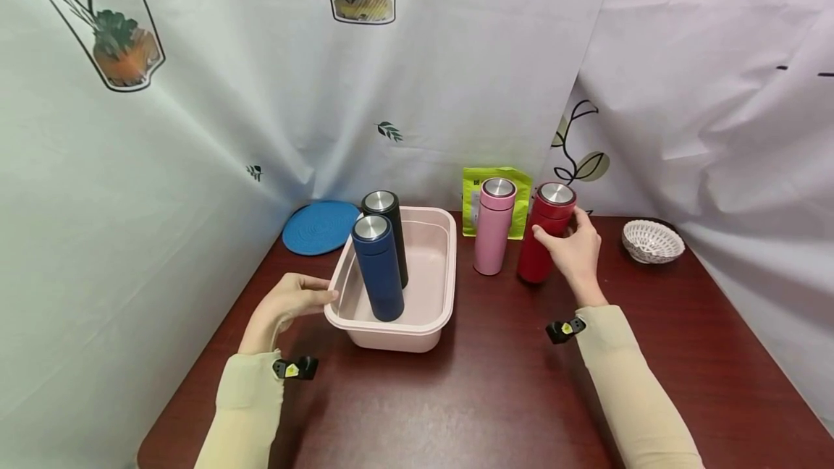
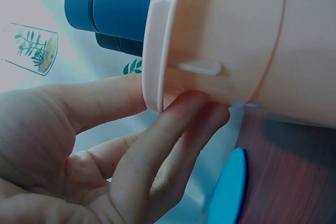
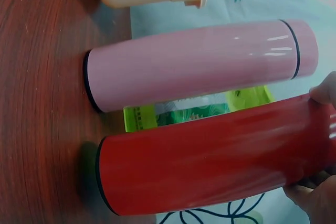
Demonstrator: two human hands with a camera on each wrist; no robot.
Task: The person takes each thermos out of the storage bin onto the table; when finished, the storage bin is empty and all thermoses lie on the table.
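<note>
My left hand (image 1: 293,305) pinches the left rim of a pale pink plastic basin (image 1: 444,266), with thumb and fingers on either side of the rim in the left wrist view. Inside the basin stand a dark blue thermos (image 1: 380,270) and, behind it, a black thermos (image 1: 399,237). Toward the right, my right hand (image 1: 576,255) grips a red thermos (image 1: 539,252) just below its lid. Whether its base touches the table, I cannot tell. Just left of it stands a pink thermos (image 3: 199,64), upright and apart from both hands.
A yellow-green packet (image 1: 472,201) leans at the back behind the pink thermos. The blue round mat (image 1: 319,229) lies at the back left, beyond the basin. Far right is a white woven bowl (image 1: 653,242). Curtain (image 1: 443,93) borders the dark red table (image 1: 508,382).
</note>
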